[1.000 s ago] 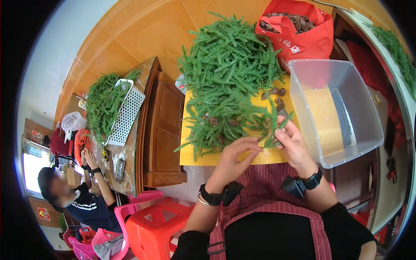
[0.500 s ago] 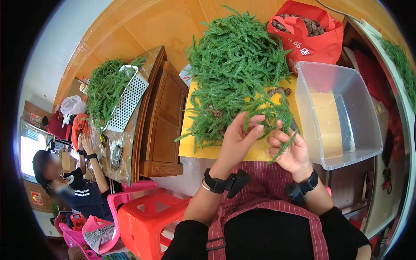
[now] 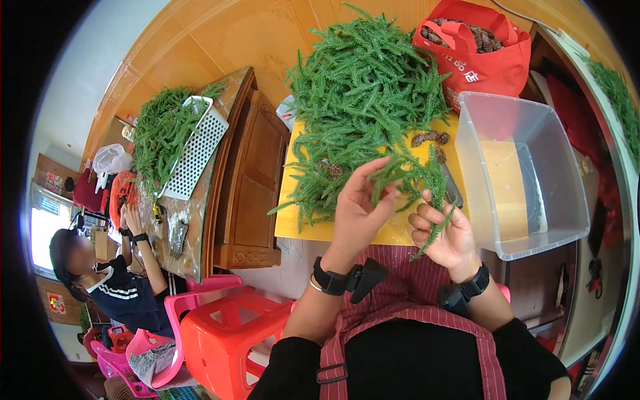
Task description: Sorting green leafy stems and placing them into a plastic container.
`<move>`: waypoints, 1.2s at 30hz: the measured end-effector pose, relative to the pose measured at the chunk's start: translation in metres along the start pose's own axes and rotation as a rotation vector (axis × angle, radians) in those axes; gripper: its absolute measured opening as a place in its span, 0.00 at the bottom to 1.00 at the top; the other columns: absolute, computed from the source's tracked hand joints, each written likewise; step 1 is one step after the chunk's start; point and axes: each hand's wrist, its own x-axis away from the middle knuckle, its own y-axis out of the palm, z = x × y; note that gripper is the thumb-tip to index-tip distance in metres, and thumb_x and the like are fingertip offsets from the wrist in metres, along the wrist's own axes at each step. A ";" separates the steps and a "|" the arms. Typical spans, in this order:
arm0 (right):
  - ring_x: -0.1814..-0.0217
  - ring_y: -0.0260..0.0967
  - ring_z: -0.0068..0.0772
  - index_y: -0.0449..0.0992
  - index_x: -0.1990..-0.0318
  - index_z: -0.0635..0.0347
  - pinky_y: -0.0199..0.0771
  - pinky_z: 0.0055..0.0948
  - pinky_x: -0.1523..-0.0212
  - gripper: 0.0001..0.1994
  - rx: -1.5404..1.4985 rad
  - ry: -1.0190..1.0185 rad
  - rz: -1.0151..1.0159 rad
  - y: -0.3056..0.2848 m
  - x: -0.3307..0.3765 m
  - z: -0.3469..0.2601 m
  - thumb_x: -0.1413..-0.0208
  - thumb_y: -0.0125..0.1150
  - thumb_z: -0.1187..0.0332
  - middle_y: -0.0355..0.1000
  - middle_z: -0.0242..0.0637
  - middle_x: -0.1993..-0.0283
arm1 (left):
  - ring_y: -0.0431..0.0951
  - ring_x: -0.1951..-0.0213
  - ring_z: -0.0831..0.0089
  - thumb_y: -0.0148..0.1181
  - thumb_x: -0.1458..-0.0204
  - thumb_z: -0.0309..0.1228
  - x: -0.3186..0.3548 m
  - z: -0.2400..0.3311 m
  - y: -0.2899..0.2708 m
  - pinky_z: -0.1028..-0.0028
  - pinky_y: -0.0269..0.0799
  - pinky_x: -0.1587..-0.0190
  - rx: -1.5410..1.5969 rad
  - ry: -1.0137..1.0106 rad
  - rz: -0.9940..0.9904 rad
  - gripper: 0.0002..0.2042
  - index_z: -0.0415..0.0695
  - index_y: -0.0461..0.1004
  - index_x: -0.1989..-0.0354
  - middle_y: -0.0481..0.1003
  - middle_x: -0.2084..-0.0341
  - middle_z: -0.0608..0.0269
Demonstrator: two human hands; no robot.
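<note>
Co-worker (image 3: 127,300) in a dark, white-striped top is seen just past eight o'clock, counted from the centre of the view. Just past nine, a white plastic bag (image 3: 112,161) is placed; its contents cannot be made out. Toward ten, a white perforated basket (image 3: 203,150) is tilted on the side table (image 3: 193,257), and loose greenery (image 3: 163,130) is heaped in it and along its left side. At seven, a red stool (image 3: 227,320) is set beside the wooden cabinet (image 3: 243,180).

Between twelve and one, a large pile of green sprigs (image 3: 367,80) is spread over the yellow tabletop (image 3: 310,228), with a brown cone (image 3: 335,171) lodged near its lower end. At three, the left hand (image 3: 363,210) is held half open around the end of a green sprig (image 3: 433,179); whether it is gripped there cannot be told. That sprig is raised above the tabletop, between two and three, and is pinched by the curled fingers of the right hand (image 3: 448,233), at half past three.

Loose cones (image 3: 428,139) are laid at two. Between one and two, a red bag (image 3: 490,79) is filled with brown cones (image 3: 470,41). Just before three, a clear plastic tub (image 3: 563,177) is placed, yellow showing through its floor.
</note>
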 end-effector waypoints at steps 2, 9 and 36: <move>0.71 0.48 0.20 0.64 0.50 0.59 0.52 0.18 0.71 0.18 -0.092 0.057 -0.016 0.000 -0.001 0.000 0.46 0.48 0.61 0.54 0.22 0.77 | 0.68 0.54 0.75 0.49 0.53 0.16 0.001 -0.009 -0.004 0.75 0.66 0.54 -0.038 0.019 -0.051 0.24 0.38 0.57 0.45 0.64 0.52 0.60; 0.73 0.50 0.18 0.63 0.50 0.65 0.55 0.15 0.75 0.19 -0.425 0.235 0.027 0.000 0.000 0.001 0.46 0.48 0.62 0.55 0.22 0.78 | 0.69 0.54 0.73 0.47 0.51 0.15 -0.006 -0.007 0.005 0.77 0.66 0.55 0.048 0.205 -0.048 0.25 0.42 0.55 0.42 0.64 0.49 0.57; 0.67 0.58 0.17 0.64 0.52 0.59 0.59 0.17 0.69 0.13 1.166 -0.393 0.361 0.011 0.015 0.003 0.41 0.44 0.65 0.63 0.31 0.54 | 0.69 0.77 0.83 0.53 0.53 0.19 -0.001 -0.004 -0.010 0.84 0.65 0.75 0.055 -0.130 0.209 0.08 0.39 0.66 0.64 0.70 0.75 0.67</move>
